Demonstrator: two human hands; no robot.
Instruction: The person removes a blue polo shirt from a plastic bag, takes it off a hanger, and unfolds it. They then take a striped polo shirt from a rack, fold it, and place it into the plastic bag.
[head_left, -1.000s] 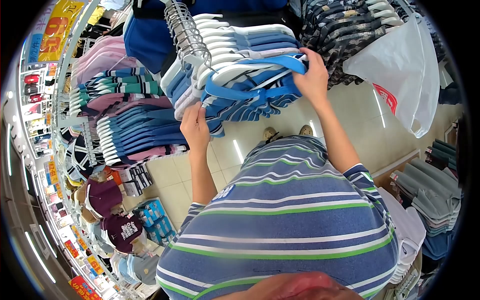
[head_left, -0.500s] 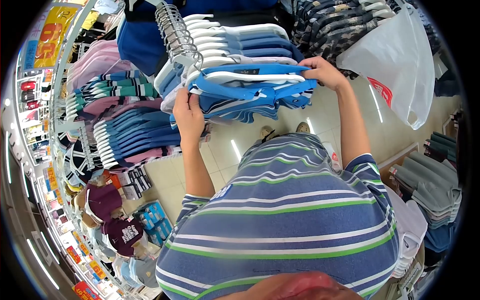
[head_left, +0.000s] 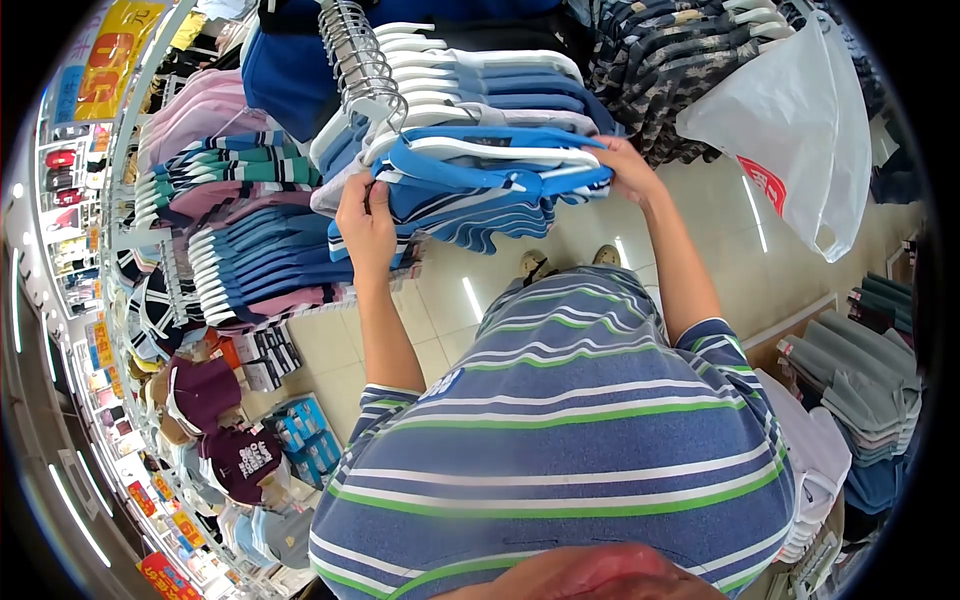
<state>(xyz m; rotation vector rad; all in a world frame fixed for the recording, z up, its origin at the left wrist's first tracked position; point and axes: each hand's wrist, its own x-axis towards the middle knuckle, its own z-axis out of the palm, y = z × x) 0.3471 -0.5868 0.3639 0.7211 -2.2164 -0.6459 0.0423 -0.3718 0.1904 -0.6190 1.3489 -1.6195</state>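
Note:
A blue polo shirt with white and dark stripes hangs on a white hanger at the front of a metal rail. My left hand pinches the shirt at its left shoulder, fingers closed on the cloth. At the other shoulder, my right hand grips the shirt, its fingertips partly hidden behind the fabric. Right behind it hang several blue and pale shirts on white hangers, their metal hooks bunched together on the rail.
A white plastic bag hangs at the right, beside dark patterned shirts. More polo shirts hang on the left rack. Below them are maroon caps and blue boxes. Grey folded clothes lie at the right.
Both hands and the striped shirt have shifted slightly left. My right hand has moved a little lower, and the shirt's front hangs straighter. Both hands keep hold of it.

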